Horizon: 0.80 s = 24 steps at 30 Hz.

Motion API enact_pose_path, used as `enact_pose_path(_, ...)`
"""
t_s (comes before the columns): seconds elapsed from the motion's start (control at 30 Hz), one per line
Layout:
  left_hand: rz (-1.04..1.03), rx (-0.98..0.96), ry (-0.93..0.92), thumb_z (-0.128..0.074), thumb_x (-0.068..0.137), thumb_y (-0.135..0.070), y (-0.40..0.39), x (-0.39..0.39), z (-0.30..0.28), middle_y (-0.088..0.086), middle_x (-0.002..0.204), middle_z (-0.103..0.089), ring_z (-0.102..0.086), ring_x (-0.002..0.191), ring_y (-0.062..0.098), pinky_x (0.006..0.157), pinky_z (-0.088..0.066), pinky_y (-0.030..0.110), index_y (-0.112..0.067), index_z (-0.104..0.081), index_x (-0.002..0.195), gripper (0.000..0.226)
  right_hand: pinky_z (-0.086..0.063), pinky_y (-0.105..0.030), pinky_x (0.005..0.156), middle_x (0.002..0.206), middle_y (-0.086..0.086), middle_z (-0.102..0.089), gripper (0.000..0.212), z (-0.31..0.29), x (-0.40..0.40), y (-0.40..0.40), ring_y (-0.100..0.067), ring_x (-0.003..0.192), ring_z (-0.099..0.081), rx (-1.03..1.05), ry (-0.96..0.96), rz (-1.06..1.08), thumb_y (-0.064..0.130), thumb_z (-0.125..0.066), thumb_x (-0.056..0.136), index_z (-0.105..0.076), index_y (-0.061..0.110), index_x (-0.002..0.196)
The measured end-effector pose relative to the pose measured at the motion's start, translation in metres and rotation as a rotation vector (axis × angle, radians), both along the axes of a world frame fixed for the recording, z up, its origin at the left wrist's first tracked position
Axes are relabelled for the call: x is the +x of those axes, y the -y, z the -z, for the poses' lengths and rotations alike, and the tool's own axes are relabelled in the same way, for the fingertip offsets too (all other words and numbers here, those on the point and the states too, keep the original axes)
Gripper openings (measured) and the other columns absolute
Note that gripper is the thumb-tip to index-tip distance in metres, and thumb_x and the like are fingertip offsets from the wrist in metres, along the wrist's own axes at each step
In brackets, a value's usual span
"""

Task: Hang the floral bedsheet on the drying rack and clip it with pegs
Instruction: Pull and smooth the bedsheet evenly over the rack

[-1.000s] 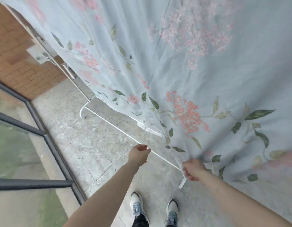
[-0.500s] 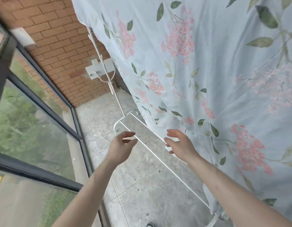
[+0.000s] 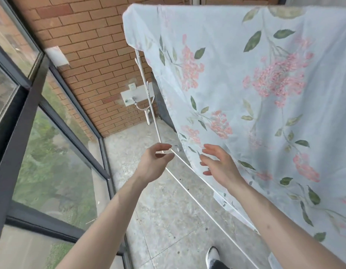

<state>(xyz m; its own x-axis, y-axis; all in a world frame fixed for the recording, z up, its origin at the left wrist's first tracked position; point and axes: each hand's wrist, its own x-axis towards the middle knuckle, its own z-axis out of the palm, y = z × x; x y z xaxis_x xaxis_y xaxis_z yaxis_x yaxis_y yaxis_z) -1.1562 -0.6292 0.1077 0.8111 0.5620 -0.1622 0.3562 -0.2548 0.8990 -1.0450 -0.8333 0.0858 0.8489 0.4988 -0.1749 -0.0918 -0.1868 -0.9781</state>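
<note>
The pale blue floral bedsheet [image 3: 255,98] hangs draped over the top of the white drying rack [image 3: 148,105], covering the right half of the view. Its left edge falls diagonally toward the floor. My left hand [image 3: 154,162] is raised in front of the rack's white base bar, fingers loosely curved, holding nothing I can make out. My right hand [image 3: 218,164] hovers with relaxed, spread fingers just in front of the sheet's lower left edge, not gripping it. No pegs are visible.
A brick wall [image 3: 94,55] with a white outlet box [image 3: 133,96] stands behind the rack. Dark-framed glass panels [image 3: 32,133] run along the left. The floor [image 3: 164,220] is grey concrete. My shoe [image 3: 211,255] shows at the bottom.
The view has tilted up from the floor to the rack's top. My right hand let go of the sheet's lower edge, and both hands rose with fingers opened.
</note>
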Motion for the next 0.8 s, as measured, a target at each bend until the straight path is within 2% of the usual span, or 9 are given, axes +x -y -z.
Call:
enact_pose_path(0.03, 0.001, 0.002, 0.004, -0.073, 0.092, -0.036, -0.01, 0.008, -0.002, -0.009, 0.109, -0.072, -0.072, 0.094, 0.015, 0.071, -0.059, 0.024, -0.038, -0.069, 0.116, 0.024, -0.061, -0.028, 0.071, 0.127, 0.021, -0.062, 0.041, -0.003, 0.008, -0.011, -0.011, 0.104, -0.071, 0.004, 0.002, -0.004, 0.03, -0.07, 0.093, -0.059, 0.037, 0.132)
enact_pose_path(0.13, -0.005, 0.005, 0.017, -0.072, 0.093, -0.036, -0.039, 0.033, -0.01, -0.015, 0.112, -0.069, -0.071, 0.096, 0.012, 0.066, -0.057, 0.022, -0.037, -0.068, 0.119, 0.026, -0.062, -0.03, 0.073, 0.127, 0.019, -0.063, 0.043, -0.011, 0.035, -0.043, -0.012, 0.103, -0.072, 0.029, 0.013, -0.008, 0.027, -0.069, 0.094, -0.059, 0.034, 0.135)
enact_pose_path(0.17, -0.019, 0.004, 0.027, -0.072, 0.093, -0.035, -0.05, 0.042, -0.012, -0.017, 0.112, -0.069, -0.071, 0.098, 0.011, 0.071, -0.059, 0.024, -0.037, -0.068, 0.119, 0.026, -0.062, -0.032, 0.074, 0.127, 0.018, -0.063, 0.043, -0.013, 0.044, -0.055, -0.012, 0.103, -0.072, 0.039, 0.015, -0.012, 0.026, -0.069, 0.094, -0.059, 0.034, 0.135)
enact_pose_path(0.27, -0.05, -0.004, 0.057, -0.072, 0.094, -0.032, -0.082, 0.069, -0.016, -0.019, 0.113, -0.069, -0.069, 0.101, 0.007, 0.09, -0.061, 0.039, -0.033, -0.068, 0.119, 0.026, -0.063, -0.035, 0.077, 0.127, 0.015, -0.063, 0.04, -0.015, 0.073, -0.092, -0.014, 0.1, -0.073, 0.074, -0.014, -0.024, 0.024, -0.068, 0.096, -0.059, 0.033, 0.134)
enact_pose_path(0.37, -0.078, -0.011, 0.037, -0.073, 0.094, -0.032, -0.113, 0.095, -0.025, -0.011, 0.111, -0.071, -0.069, 0.093, 0.017, 0.09, -0.06, 0.05, -0.032, -0.068, 0.12, 0.026, -0.064, -0.037, 0.079, 0.127, 0.014, -0.064, 0.04, -0.021, 0.101, -0.127, -0.015, 0.096, -0.074, 0.101, -0.054, -0.033, 0.025, -0.068, 0.098, -0.058, 0.031, 0.136)
enact_pose_path(0.43, -0.099, 0.012, 0.045, -0.073, 0.094, -0.034, -0.136, 0.115, -0.034, -0.012, 0.111, -0.07, -0.071, 0.1, 0.014, 0.091, -0.06, 0.047, -0.033, -0.068, 0.119, 0.026, -0.064, -0.037, 0.08, 0.126, 0.013, -0.064, 0.04, -0.028, 0.122, -0.153, -0.015, 0.096, -0.074, 0.109, -0.06, -0.053, 0.025, -0.067, 0.098, -0.058, 0.031, 0.136)
enact_pose_path(0.5, -0.126, 0.028, 0.071, -0.073, 0.094, -0.035, -0.159, 0.135, -0.043, -0.014, 0.112, -0.069, -0.07, 0.104, 0.013, 0.089, -0.061, 0.037, -0.033, -0.068, 0.12, 0.027, -0.064, -0.037, 0.079, 0.126, 0.012, -0.064, 0.039, -0.034, 0.143, -0.18, -0.015, 0.095, -0.074, 0.12, -0.06, -0.073, 0.025, -0.067, 0.098, -0.057, 0.031, 0.136)
enact_pose_path(0.6, -0.143, 0.029, 0.075, -0.072, 0.095, -0.034, -0.188, 0.157, -0.05, -0.016, 0.114, -0.066, -0.071, 0.098, 0.016, 0.071, -0.057, 0.018, -0.03, -0.066, 0.123, 0.028, -0.064, -0.04, 0.081, 0.127, 0.01, -0.063, 0.041, -0.038, 0.16, -0.212, -0.016, 0.096, -0.074, 0.127, -0.095, -0.089, 0.025, -0.067, 0.099, -0.055, 0.03, 0.138)
enact_pose_path(0.8, -0.143, -0.008, 0.124, -0.074, 0.093, -0.028, -0.25, 0.211, -0.049, -0.009, 0.123, -0.065, -0.068, 0.104, 0.011, 0.086, -0.063, 0.035, -0.024, -0.066, 0.122, 0.03, -0.064, -0.04, 0.081, 0.127, 0.008, -0.063, 0.049, -0.041, 0.195, -0.26, -0.017, 0.095, -0.075, 0.122, -0.146, -0.06, 0.027, -0.067, 0.099, -0.05, 0.026, 0.144)
